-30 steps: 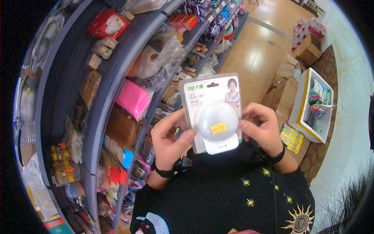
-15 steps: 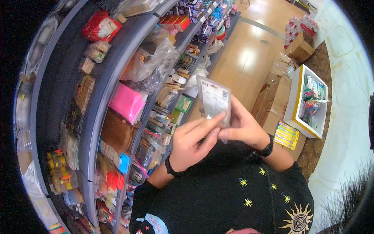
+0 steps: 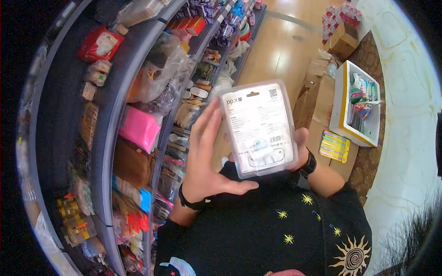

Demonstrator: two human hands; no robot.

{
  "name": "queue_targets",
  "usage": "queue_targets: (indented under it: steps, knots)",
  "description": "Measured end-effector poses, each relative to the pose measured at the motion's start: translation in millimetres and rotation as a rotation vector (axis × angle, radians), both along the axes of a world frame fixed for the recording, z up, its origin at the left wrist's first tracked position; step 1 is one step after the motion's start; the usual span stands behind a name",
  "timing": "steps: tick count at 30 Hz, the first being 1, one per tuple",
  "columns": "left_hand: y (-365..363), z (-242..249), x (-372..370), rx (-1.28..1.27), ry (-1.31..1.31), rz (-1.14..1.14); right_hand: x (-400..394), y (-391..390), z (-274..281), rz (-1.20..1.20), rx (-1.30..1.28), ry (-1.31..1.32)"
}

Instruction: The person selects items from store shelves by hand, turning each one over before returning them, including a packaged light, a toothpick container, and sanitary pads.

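A blister pack of an LED night light [image 3: 260, 129] is held up in front of me, its printed back with text and a barcode facing the camera. My right hand [image 3: 300, 149] is behind the pack and grips it from the right, mostly hidden. My left hand [image 3: 207, 152] is flat and open against the pack's left edge, fingers spread upward, thumb pointing under the pack's lower edge.
Curved grey store shelves [image 3: 138, 73] full of packaged goods run along the left. Cardboard boxes [image 3: 317, 99] and a white and yellow bin [image 3: 343, 103] of small items stand on the wooden floor at the right.
The pack has been turned over from its front, with the round lamp, to its printed back. My left hand let go of the edge and opened flat beside it.
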State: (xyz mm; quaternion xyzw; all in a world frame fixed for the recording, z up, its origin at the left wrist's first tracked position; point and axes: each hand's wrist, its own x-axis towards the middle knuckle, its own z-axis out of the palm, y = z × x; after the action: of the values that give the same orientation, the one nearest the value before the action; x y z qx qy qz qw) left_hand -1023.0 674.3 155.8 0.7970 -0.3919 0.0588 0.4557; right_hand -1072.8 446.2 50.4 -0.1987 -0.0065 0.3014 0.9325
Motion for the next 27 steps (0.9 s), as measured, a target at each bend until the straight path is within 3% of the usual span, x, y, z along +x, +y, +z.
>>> queue_targets:
  steps: [7,10,27]
  knots:
    - [-1,1,8,-0.038,-0.075,-0.014,-1,-4,-5,0.022,0.012,0.016]
    - [6,-4,4,0.042,0.054,-0.031,-1,-4,-6,0.021,0.026,0.026]
    - [-2,-5,11,-0.083,0.042,-0.065,8,-3,-4,0.026,0.118,0.023]
